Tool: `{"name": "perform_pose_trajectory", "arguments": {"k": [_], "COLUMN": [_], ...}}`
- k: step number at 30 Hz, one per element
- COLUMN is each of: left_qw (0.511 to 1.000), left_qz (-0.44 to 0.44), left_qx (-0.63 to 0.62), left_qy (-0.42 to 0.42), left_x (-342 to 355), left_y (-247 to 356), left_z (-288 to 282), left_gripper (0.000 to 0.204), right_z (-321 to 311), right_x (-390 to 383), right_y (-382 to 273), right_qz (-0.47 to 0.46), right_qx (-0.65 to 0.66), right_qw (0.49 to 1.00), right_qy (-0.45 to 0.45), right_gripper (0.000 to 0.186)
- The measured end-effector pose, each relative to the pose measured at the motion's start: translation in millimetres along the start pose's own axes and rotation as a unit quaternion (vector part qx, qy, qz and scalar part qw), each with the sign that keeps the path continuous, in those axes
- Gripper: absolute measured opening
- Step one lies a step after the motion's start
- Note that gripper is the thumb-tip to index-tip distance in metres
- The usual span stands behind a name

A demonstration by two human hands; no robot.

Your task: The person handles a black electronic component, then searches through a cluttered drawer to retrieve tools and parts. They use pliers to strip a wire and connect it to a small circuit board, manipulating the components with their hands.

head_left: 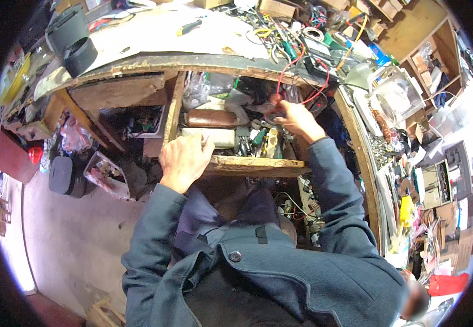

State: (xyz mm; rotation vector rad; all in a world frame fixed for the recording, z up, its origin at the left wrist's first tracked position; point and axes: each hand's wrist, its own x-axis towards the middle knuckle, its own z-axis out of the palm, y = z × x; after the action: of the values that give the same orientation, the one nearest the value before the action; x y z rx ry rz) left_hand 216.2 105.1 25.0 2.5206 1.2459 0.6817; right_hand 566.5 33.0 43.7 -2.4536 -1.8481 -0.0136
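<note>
In front of me a wooden drawer [255, 165] is pulled out from under the workbench, filled with mixed items. My left hand [184, 161] is curled over the drawer's front left corner. Inside lie a brown case [211, 118], a pale box [214, 137] in front of it, and a green-handled tool [258, 137]. My right hand [300, 120] reaches over the drawer's right side, thumb and forefinger apart. Its other fingertips are partly hidden among dark items. A red cable [280, 76] hangs over the bench edge just behind this hand.
On the bench top [138, 41] lie a screwdriver [189, 28], pliers and tangled wires, with dark cylindrical containers [80, 56] at left. Cluttered shelves [427, 65] crowd the right side. A box of scraps [107, 174] stands at lower left. Part of a person [413, 300] shows at lower right.
</note>
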Motion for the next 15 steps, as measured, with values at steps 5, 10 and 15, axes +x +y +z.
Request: {"name": "perform_pose_trajectory", "arguments": {"k": [5, 10, 15], "left_qw": [1.0, 1.0, 1.0], "left_qz": [0.009, -0.003, 0.007], "left_qx": [-0.003, -0.001, 0.023], "left_qy": [0.018, 0.009, 0.015], "left_x": [-1.0, 0.1, 0.9], "left_y": [-4.8, -4.1, 0.1], "left_z": [3.7, 1.0, 2.3], "left_gripper": [0.041, 0.04, 0.036], "right_z": [5.0, -10.3, -47.7], "right_x": [4.6, 9.9, -6.9], "right_y": [-7.4, -7.2, -24.1], "right_qz": [0.002, -0.011, 0.021], "right_qx": [-0.045, 0.085, 0.206], "right_qw": [0.994, 0.98, 0.932], "right_qy": [0.104, 0.182, 0.296], "right_gripper": [0.023, 0.022, 0.018]}}
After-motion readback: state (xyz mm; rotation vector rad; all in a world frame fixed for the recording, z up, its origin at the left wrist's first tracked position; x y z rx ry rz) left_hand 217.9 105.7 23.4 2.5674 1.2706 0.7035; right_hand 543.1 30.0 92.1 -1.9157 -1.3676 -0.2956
